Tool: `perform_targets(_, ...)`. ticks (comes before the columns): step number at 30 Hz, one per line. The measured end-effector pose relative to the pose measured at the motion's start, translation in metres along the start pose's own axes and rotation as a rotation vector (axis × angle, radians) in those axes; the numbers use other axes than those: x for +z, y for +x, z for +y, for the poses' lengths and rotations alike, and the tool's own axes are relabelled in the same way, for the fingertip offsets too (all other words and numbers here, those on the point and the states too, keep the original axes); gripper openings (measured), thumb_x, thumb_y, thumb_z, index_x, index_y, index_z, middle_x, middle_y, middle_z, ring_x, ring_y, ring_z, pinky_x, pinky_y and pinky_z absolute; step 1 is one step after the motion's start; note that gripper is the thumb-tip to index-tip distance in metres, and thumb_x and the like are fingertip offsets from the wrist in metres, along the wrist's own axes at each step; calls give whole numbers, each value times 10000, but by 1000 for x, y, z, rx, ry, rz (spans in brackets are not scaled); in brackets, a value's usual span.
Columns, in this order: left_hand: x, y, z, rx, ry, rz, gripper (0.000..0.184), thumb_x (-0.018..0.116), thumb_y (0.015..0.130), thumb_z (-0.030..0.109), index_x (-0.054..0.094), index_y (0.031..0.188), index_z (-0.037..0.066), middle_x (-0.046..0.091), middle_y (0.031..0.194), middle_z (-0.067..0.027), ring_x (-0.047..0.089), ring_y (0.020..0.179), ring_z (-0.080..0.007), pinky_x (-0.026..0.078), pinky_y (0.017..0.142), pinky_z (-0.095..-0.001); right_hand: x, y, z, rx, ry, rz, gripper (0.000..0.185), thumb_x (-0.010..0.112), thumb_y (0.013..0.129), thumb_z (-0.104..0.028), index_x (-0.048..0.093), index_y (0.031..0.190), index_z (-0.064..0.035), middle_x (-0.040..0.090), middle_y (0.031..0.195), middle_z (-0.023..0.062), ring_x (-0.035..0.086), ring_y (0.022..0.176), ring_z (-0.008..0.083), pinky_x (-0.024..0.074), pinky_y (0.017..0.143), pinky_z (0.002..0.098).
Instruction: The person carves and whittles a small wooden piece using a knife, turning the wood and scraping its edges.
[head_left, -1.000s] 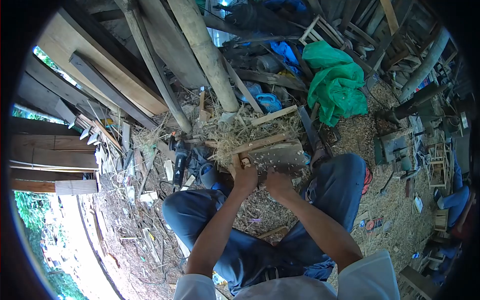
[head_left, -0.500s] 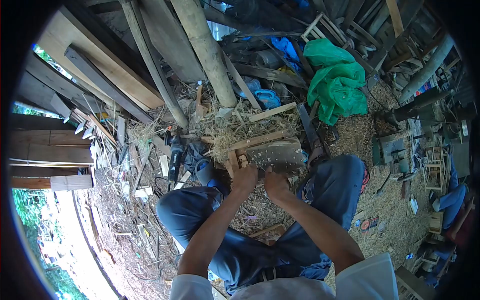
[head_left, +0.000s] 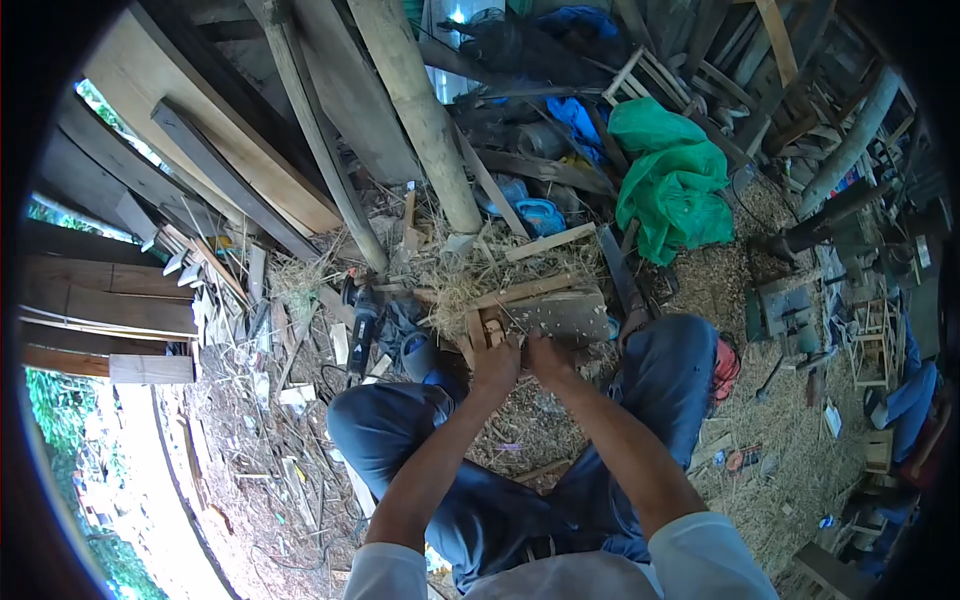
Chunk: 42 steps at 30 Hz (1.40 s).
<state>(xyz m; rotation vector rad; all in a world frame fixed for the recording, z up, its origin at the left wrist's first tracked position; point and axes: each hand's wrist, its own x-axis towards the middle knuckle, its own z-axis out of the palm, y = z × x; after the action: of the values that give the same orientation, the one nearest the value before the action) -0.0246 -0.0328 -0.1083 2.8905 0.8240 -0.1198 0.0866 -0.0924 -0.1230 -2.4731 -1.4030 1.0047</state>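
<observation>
Between my bent knees lies a worn wooden board (head_left: 570,318) strewn with pale chips. My left hand (head_left: 495,368) is closed at its near left corner, on a small light wooden piece (head_left: 493,330) with a hollow or cut-out in it. Close beside it, my right hand (head_left: 548,360) makes a fist at the board's near edge. Whatever that fist holds is hidden beneath the fingers. A narrow wood strip (head_left: 535,290) runs along the board's far side.
A black angle grinder (head_left: 364,325) lies left of my knee. Green plastic sheeting (head_left: 675,180) is heaped at the back right. A bamboo post (head_left: 420,120) and leaning planks (head_left: 215,120) stand ahead. Shavings cover the ground, and another person's leg (head_left: 908,395) shows far right.
The view has tilted slightly, so the surroundings sit a little lower. Both hands stay close together at the board, and more of the light wooden piece shows past my left fingers.
</observation>
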Motion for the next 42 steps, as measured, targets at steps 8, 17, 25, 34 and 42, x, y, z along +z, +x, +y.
perform_targets(8,17,-8,-8,32,43,4,90,542,783,110,533,796,22,624,595,-113,644,557,-239,489,599,-375,-31,-48,-5,-24,-124,-74,267,456,836,-99,470,1064,38,628,908,244,633,853,375,510,737,448)
perform_targets(17,5,-2,-13,85,39,-66,138,487,827,140,544,788,20,622,598,-118,636,539,-246,494,472,-360,-31,-57,-10,-40,-261,-121,218,480,819,-60,490,1015,34,641,865,223,652,801,351,541,647,422)
perform_targets(25,6,4,-20,94,14,-241,152,485,827,125,528,932,24,643,655,-120,651,604,-271,480,644,-401,7,-27,-4,0,-208,-3,156,489,826,-59,489,969,3,656,715,176,661,656,330,545,567,395)
perform_targets(34,0,-5,-12,123,158,-106,191,493,822,128,532,978,26,654,720,-126,657,653,-265,466,727,-438,2,-13,3,-51,-114,49,205,532,830,-128,509,990,-2,646,791,224,649,771,360,519,659,463)
perform_targets(42,17,-7,-24,-124,-347,-310,314,486,831,208,566,1022,-29,620,822,-241,610,806,-382,442,760,-499,-1,-23,25,-171,-9,-97,280,506,857,-159,475,1025,63,611,890,269,620,849,403,482,735,514)
